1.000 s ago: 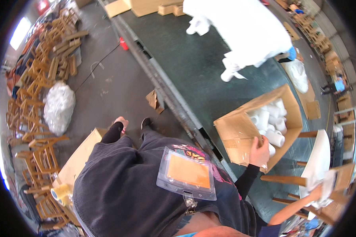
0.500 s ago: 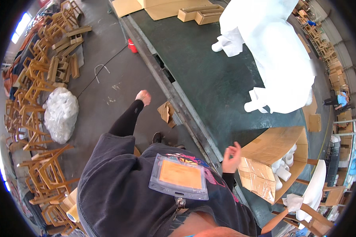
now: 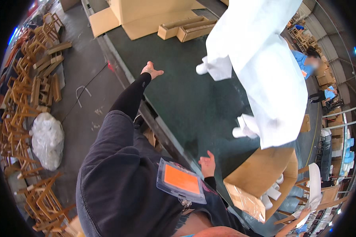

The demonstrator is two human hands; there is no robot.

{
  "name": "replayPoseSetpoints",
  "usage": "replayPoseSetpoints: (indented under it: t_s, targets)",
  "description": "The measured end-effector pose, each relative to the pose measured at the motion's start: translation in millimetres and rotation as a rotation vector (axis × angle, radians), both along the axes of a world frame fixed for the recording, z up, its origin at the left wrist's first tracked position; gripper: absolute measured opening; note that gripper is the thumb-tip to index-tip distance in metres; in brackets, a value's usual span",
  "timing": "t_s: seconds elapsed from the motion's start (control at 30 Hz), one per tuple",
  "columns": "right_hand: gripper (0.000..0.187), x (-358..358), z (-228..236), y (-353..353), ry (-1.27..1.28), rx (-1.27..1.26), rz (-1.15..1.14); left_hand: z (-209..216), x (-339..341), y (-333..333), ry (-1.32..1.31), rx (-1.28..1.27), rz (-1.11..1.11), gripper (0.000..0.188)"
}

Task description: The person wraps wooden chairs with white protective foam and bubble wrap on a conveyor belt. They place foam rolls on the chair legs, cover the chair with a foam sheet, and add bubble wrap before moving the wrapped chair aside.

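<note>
Carton point(image 3: 255, 168): open, on the green table point(image 3: 178, 98), just beside the right hand point(image 3: 208, 164). It contains loose white rolls point(image 3: 272, 192), lying at differing angles. The board is plain brown, with shiny clear tape on the near face. Its position beside the worker presumably keeps the rolls within easy reach.

Right hand: empty, apart from the carton; 1 finger raised, the others partly bent.

Left hand: empty, extended over the table's edge; thumb and fingers parted, gripping nothing.

Wrapped piece point(image 3: 273, 91): on the table, beyond the carton; contact between the 2 cannot be determined. The white sheet is creased and loosely draped, with 2 white ends projecting leftward. The covering presumably guards the surface beneath.

Further out: 2 narrow boxes point(image 3: 195, 31) side by side, near a large box point(image 3: 146, 14). At lower right, a co-worker's arm point(image 3: 294, 224) reaches toward a white chair point(image 3: 315, 183). On the left floor, a plastic bundle point(image 3: 47, 140) lies near wooden frames point(image 3: 16, 114).
</note>
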State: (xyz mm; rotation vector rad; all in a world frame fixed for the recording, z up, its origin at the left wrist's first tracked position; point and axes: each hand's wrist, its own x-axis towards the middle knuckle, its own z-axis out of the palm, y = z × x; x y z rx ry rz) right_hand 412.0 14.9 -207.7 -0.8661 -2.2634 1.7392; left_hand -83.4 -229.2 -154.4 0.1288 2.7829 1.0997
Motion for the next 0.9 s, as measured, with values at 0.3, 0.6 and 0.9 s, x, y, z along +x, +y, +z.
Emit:
replayPoseSetpoints:
  t_s: [0.3,0.6,0.9]
  targets:
    - [0.066,-41.4,-24.4,-81.2,-0.815,0.125,-0.33,-20.4,-281.9,45.3,-0.047,-0.064,0.088,0.125]
    - [0.07,-115.5,18.1,-109.5,-1.116,0.014,-0.32,-50.3,-407.1,72.2,0.042,0.19,0.075,0.119]
    - [0.073,-123.2,-10.6,-125.6,-1.01,-0.019,-0.323,77.9,-408.3,68.5,0.579,0.224,-0.07,0.099]
